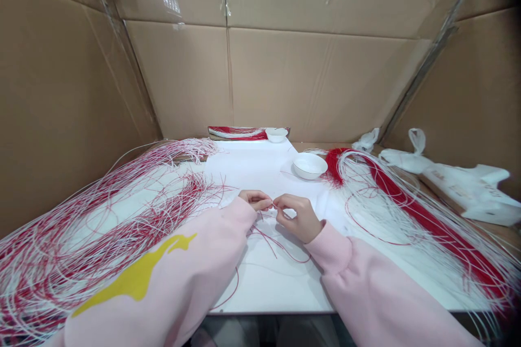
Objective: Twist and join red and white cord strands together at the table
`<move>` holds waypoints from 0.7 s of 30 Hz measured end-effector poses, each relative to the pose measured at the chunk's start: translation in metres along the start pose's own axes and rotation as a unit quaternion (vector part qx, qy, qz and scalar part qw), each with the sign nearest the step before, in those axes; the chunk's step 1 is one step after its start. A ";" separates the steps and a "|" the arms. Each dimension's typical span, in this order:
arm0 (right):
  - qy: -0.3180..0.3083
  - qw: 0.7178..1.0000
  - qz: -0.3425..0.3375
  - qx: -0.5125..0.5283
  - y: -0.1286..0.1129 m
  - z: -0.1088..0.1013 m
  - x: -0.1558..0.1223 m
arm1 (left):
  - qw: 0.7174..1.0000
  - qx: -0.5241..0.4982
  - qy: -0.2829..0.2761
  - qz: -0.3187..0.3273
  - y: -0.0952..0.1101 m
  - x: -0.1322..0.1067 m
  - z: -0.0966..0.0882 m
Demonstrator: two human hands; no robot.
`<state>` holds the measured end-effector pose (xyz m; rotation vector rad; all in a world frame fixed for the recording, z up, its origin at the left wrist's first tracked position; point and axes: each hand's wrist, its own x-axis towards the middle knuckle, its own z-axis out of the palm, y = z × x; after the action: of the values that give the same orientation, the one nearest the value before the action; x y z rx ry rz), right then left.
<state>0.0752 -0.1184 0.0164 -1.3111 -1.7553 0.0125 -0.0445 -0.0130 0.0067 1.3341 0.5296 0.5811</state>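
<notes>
Over the middle of the white table [280, 287], my left hand [256, 200] and my right hand [298, 217] meet with their fingertips almost touching. Each is closed in a pinch, and a thin red cord [280, 244] runs from between them down to the tabletop in loose loops. How the cord lies inside the fingertips is too small to make out. To the left spreads a large bundle of red and white cords [134, 233]. Another bundle, with a thick red hank [431, 219] beside white strands [407, 227], stretches along the right.
A white bowl [310, 166] stands beyond my right hand, and a smaller bowl [277, 135] farther back by a strip of red and white cords [236, 133]. White plastic bags [484, 195] lie at the right. Cardboard walls [285, 81] enclose the back and sides.
</notes>
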 end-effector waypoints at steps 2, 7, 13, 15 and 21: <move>-0.002 1.000 0.001 0.001 0.000 0.000 0.000 | 1.000 0.003 -0.003 0.002 0.000 0.000 0.000; -0.010 1.000 0.005 0.009 0.000 0.001 -0.001 | 1.000 0.016 -0.005 0.009 -0.002 0.000 -0.002; -0.015 1.000 0.002 0.007 0.000 0.001 -0.001 | 0.998 0.048 -0.015 0.030 -0.007 0.003 -0.004; -0.016 1.000 0.002 0.006 0.001 0.001 -0.001 | 0.998 0.057 -0.014 0.036 -0.008 0.003 -0.005; 0.000 1.000 0.016 0.008 0.002 0.001 -0.002 | 0.997 0.059 -0.008 0.040 -0.009 0.002 -0.006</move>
<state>0.0766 -0.1186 0.0134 -1.3284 -1.7312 0.0448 -0.0462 -0.0083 -0.0034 1.4770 0.5053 0.6107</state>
